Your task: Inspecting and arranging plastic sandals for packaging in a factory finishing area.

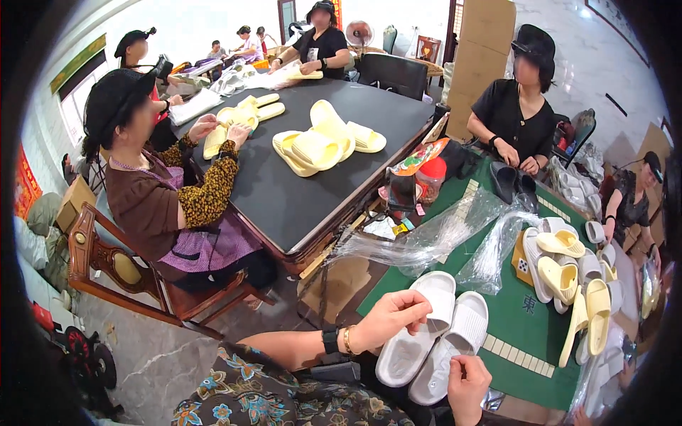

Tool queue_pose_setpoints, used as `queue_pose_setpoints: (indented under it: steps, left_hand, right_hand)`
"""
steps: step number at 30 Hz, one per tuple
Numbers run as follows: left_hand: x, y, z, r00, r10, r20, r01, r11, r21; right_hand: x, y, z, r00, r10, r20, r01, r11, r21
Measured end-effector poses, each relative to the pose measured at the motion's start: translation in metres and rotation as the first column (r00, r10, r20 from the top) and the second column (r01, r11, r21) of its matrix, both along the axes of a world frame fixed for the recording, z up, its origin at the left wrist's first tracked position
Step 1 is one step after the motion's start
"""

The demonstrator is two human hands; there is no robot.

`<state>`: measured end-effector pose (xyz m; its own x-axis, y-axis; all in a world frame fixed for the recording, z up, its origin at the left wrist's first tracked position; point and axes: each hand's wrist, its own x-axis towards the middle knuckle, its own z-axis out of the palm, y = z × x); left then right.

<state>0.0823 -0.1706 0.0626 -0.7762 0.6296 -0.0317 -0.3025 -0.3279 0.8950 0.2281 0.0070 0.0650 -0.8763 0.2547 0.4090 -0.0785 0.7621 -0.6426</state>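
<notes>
A pair of light grey slide slippers lies side by side in front of me, over the near edge of the green table; the left slipper (405, 355) and right slipper (470, 317) point away from me. My left hand (389, 318) is beside the left slipper's strap, with its fingers curled in a pinch. Close to the right slipper's heel is my right hand (469, 387), its fingers also curled together. Whatever either hand pinches is too small or hidden to make out. Clear plastic bags (426, 234) lie beyond the slippers.
Yellow and grey slippers (558, 280) pile up at the right of the green table (511, 334). A co-worker (522, 106) handles dark slippers (504, 181) across it. At the black table (284, 206), another person (153, 192) handles yellow slippers. A wooden chair (121, 270) stands left.
</notes>
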Motion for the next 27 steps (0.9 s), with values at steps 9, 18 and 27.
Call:
queue_pose_setpoints:
  steps: [9,18,27]
  left_hand:
    - [0.020,-0.024,-0.031,0.941,-0.287,-0.177,0.134,0.800,-0.585]
    - [0.055,-0.042,-0.057,0.888,-0.453,-0.078,0.253,0.623,-0.740]
    - [0.050,-0.044,-0.056,0.976,-0.198,-0.094,0.067,0.679,-0.731]
  right_hand:
    - [0.016,0.014,-0.027,0.990,0.080,0.115,-0.091,0.992,0.088]
    - [0.053,0.001,-0.051,0.937,0.166,0.307,-0.212,0.969,0.126]
    - [0.027,0.014,-0.051,0.948,0.158,0.278,-0.213,0.960,0.180]
